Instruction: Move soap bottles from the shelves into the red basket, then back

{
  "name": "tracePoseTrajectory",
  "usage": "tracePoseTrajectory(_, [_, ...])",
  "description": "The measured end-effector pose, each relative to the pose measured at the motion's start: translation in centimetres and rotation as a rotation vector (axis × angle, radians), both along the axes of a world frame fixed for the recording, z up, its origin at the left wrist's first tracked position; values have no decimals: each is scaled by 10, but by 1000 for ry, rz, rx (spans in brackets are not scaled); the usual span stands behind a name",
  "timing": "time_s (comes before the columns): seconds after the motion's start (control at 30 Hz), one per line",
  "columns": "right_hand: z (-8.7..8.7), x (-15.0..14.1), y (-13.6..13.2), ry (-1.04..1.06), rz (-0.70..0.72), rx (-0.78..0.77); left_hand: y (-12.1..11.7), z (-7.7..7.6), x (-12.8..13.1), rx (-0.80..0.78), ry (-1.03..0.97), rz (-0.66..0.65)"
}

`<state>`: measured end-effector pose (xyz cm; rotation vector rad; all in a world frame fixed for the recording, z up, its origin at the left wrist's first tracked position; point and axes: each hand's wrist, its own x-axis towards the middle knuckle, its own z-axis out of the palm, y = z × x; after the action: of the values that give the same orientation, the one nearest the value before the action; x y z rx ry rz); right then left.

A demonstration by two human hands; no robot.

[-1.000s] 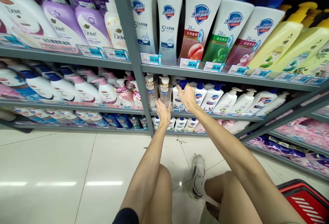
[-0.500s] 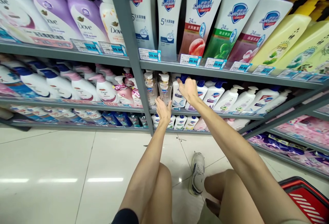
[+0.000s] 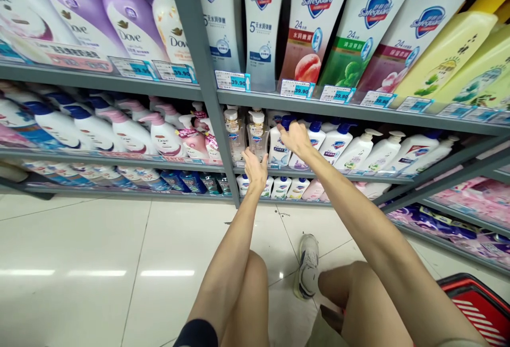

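Observation:
My left hand (image 3: 255, 169) reaches to the middle shelf (image 3: 350, 177) and its fingers wrap the base of a clear pump bottle (image 3: 257, 137) with a cream cap. My right hand (image 3: 295, 138) is just to the right and higher, with its fingers curled on the top of a white pump bottle with a blue cap (image 3: 278, 142). More white pump bottles (image 3: 358, 150) stand in a row to the right. I am crouched low, with my knees and one sneaker (image 3: 307, 264) visible below.
A grey shelf upright (image 3: 207, 81) rises just left of my hands. Tall Safeguard bottles (image 3: 311, 23) and price tags (image 3: 297, 89) fill the shelf above, and Dove bottles (image 3: 131, 28) fill the left bay. A red basket (image 3: 474, 310) sits at the bottom right on the white tile floor (image 3: 79, 262).
My right hand has shifted slightly up and right along the blue-capped bottle. The left hand stays on the clear bottle. The view has tilted a little.

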<state>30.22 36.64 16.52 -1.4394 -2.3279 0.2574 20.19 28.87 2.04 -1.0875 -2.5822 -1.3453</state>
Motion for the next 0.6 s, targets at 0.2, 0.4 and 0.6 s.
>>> tracePoseTrajectory(0.2, [0,-2,-4,-2,-14,13,0,1,0,-5,-18,-2])
tracePoseTrajectory(0.4, [0,-4,-5,-3,-9,5,1,2,3,-3,-20,10])
tracePoseTrajectory(0.6, [-4,-1,6,34,39,1,1,3,4,-24,-17,15])
